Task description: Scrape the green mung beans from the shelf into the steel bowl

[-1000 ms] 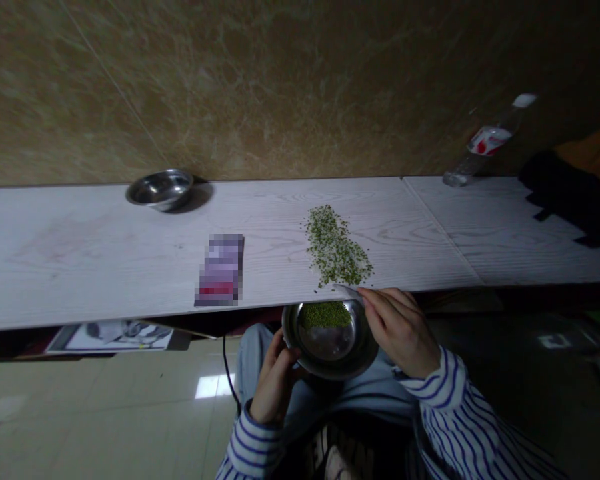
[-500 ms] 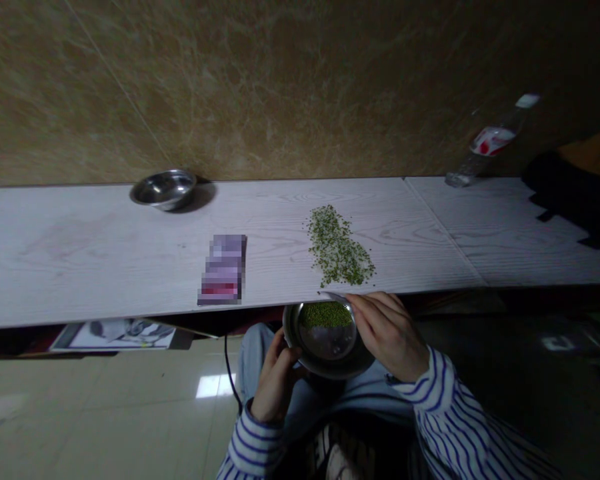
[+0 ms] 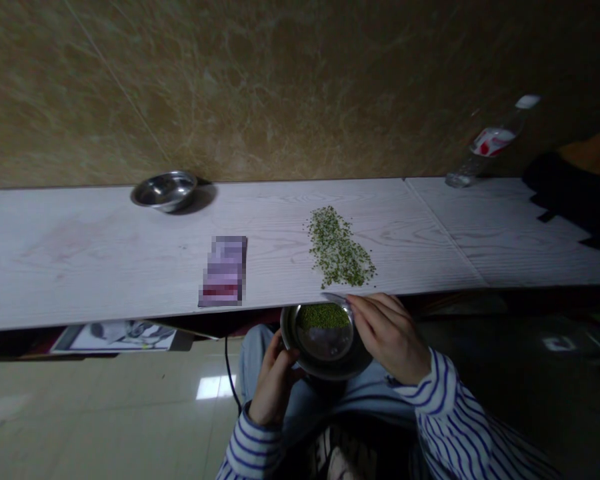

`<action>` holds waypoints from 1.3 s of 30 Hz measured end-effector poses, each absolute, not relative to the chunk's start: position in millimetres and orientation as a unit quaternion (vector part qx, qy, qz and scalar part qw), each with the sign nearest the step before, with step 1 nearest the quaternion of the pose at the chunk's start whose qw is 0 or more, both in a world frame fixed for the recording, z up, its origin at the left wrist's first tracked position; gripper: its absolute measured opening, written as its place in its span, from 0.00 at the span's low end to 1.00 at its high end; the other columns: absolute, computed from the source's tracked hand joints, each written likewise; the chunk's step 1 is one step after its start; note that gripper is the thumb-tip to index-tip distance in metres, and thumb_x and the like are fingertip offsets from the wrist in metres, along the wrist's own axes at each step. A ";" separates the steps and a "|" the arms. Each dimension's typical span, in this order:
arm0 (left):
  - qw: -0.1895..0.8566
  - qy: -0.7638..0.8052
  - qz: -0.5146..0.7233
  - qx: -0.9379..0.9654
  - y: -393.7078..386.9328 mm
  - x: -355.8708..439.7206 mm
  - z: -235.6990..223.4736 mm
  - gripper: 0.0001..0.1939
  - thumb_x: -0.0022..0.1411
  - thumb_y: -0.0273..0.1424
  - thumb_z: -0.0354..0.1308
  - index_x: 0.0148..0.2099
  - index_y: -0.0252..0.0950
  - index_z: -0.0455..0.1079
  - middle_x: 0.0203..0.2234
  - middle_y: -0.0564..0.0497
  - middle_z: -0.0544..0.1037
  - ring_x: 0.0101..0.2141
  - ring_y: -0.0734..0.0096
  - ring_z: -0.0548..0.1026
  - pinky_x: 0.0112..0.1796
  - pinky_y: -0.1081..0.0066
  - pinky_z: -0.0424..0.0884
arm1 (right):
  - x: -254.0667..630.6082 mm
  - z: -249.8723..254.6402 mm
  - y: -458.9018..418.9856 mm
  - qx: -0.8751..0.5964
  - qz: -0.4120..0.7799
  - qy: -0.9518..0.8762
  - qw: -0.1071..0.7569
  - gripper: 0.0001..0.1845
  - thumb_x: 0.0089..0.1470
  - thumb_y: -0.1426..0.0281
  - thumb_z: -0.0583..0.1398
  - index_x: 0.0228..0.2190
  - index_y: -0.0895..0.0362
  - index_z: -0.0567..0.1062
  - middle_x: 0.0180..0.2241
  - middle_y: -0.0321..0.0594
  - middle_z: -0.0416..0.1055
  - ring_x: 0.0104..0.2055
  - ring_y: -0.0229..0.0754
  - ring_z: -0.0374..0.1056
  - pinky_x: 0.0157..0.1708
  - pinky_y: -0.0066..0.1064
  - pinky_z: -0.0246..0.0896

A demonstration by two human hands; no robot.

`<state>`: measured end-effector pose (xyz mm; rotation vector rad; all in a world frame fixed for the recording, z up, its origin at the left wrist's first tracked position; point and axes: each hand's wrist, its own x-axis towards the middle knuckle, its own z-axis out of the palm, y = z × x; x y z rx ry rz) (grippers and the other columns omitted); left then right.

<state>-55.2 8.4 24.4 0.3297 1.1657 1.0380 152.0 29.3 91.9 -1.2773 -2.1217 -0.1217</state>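
My left hand (image 3: 274, 383) is closed on the left rim of a steel bowl (image 3: 330, 369), which sits above my lap just under the table's front edge. Small green beans (image 3: 325, 315) lie inside it, gathered at the far side. Between the fingers of my right hand (image 3: 393, 339) is a thin, pale flat piece (image 3: 334, 297) whose kind I cannot make out; it lies along the table edge over the bowl. Just beyond, more green beans (image 3: 337, 250) are spread loosely on the white wooden table (image 3: 275, 213).
A second steel bowl (image 3: 165, 193) stands at the back left. Nearer the front lies a purple, blurred rectangular item (image 3: 225, 270). A plastic bottle (image 3: 490, 143) and dark cloth (image 3: 570, 200) are at the right. Papers (image 3: 120, 335) rest on a shelf below the tabletop.
The bowl in my left hand has shifted very slightly left. My right hand and the thin piece stay almost where they were, and the beans on the table look the same.
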 end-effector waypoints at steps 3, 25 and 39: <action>0.697 0.524 0.466 0.150 8.7 -54.9 24.4 0.31 0.45 0.32 0.63 0.55 0.40 0.70 0.38 0.48 0.79 0.34 0.64 0.74 0.30 0.69 0.71 | 156.9 88.1 31.2 -0.512 -0.055 -0.785 0.345 0.16 0.61 0.79 0.56 0.50 0.60 0.73 0.39 0.46 0.79 0.40 0.44 0.73 0.43 0.39 0.70; 0.692 0.541 0.454 0.149 9.8 -61.1 24.2 0.32 0.45 0.33 0.63 0.56 0.41 0.70 0.38 0.48 0.79 0.35 0.63 0.74 0.33 0.66 0.72 | 149.0 88.9 50.9 -0.523 -0.075 -0.776 0.346 0.13 0.63 0.76 0.55 0.47 0.59 0.75 0.35 0.45 0.80 0.36 0.45 0.74 0.37 0.37 0.72; 0.692 0.533 0.464 0.148 9.0 -61.7 22.5 0.31 0.45 0.33 0.63 0.55 0.41 0.70 0.37 0.50 0.78 0.34 0.65 0.73 0.34 0.66 0.72 | 147.5 87.6 51.9 -0.525 -0.074 -0.774 0.347 0.13 0.63 0.76 0.55 0.47 0.59 0.74 0.35 0.45 0.79 0.36 0.45 0.74 0.38 0.37 0.72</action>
